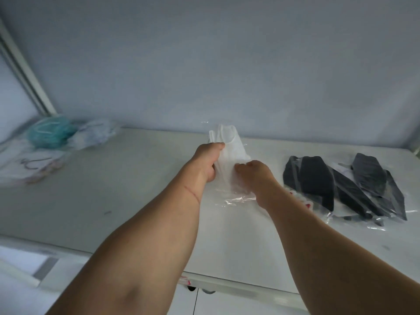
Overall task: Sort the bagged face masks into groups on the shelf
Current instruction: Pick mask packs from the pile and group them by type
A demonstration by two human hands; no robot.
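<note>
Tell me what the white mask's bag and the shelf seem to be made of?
The bag around the white mask looks like thin clear plastic film: it is see-through, crinkled and catches glints. The shelf looks like a smooth, white, hard board, perhaps laminate or painted metal; the picture leaves that open.

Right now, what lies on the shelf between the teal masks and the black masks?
In the head view, both hands, left hand and right hand, grip a bagged white mask there; otherwise bare shelf.
</note>
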